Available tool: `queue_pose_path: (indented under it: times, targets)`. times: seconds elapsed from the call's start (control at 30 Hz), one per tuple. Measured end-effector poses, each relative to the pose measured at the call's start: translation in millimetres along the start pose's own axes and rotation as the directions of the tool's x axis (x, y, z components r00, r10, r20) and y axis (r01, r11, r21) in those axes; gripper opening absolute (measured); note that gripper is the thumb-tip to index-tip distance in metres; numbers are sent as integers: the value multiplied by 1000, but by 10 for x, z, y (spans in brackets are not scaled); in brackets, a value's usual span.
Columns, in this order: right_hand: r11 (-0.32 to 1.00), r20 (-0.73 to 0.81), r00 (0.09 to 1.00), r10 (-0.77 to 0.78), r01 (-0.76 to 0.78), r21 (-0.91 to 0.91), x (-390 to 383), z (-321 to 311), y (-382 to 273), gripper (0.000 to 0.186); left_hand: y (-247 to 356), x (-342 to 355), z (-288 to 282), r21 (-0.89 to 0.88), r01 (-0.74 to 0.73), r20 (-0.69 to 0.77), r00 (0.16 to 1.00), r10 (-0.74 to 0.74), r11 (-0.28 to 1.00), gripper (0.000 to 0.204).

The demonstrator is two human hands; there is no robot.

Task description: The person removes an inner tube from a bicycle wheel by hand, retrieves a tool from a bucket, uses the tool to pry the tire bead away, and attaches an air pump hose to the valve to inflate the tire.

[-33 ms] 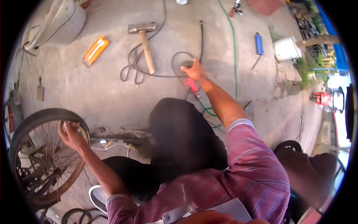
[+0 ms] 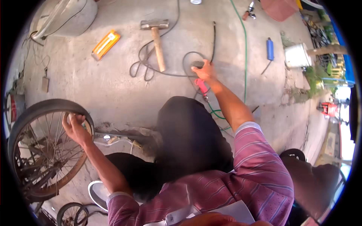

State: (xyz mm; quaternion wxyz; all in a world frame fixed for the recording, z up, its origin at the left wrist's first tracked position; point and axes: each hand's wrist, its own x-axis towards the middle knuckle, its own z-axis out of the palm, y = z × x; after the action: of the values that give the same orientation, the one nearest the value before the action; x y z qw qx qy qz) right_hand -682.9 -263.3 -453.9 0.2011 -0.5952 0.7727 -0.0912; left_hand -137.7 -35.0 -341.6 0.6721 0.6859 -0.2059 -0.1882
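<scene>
My left hand is at the inner edge of a spoked bicycle wheel on the left. Its fingers are curled together beside the rim and spokes; what they grip, if anything, is too small to make out. My right hand is stretched forward to the concrete floor. Its thumb and fingers are around a dark oval object, whose kind I cannot tell. Just below that hand lies a red air tool joined to a green hose. A thin dark cable loops across the floor beside the right hand.
A sledgehammer with a wooden handle and an orange-yellow box lie ahead. Farther right are a blue cylinder with a thin rod and a white bucket. A large grey tub stands far left. Someone in dark clothing is at my right.
The whole view has shifted, so floor things appear farther right. Both hands keep nearly the same places, the left at the wheel and the right around the dark object.
</scene>
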Motion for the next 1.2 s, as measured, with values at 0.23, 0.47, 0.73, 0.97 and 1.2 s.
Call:
queue_pose_path:
  times: [0.23, 0.47, 0.73, 0.97, 1.2]
  targets:
    - [999, 122, 992, -28, 22, 47, 171, 192, -131, 66, 181, -26, -136, 24, 44, 48, 998, -45, 999, 43]
    - [951, 149, 941, -305, 291, 107, 87, 409, 367, 57, 216, 2, -200, -19, 71, 86, 994, -69, 997, 40]
    - [991, -73, 997, -30, 40, 131, 408, 436, 816, 47, 362, -131, -156, 35, 21, 44, 999, -23, 999, 40]
    - [989, 77, 992, -98, 106, -104, 477, 375, 475, 47, 436, -106, -187, 8, 17, 33, 999, -17, 1000, 50]
    - [817, 204, 964, -168, 21, 576, 32, -38, 117, 20, 508, 46, -184, -56, 114, 85, 990, -109, 992, 42]
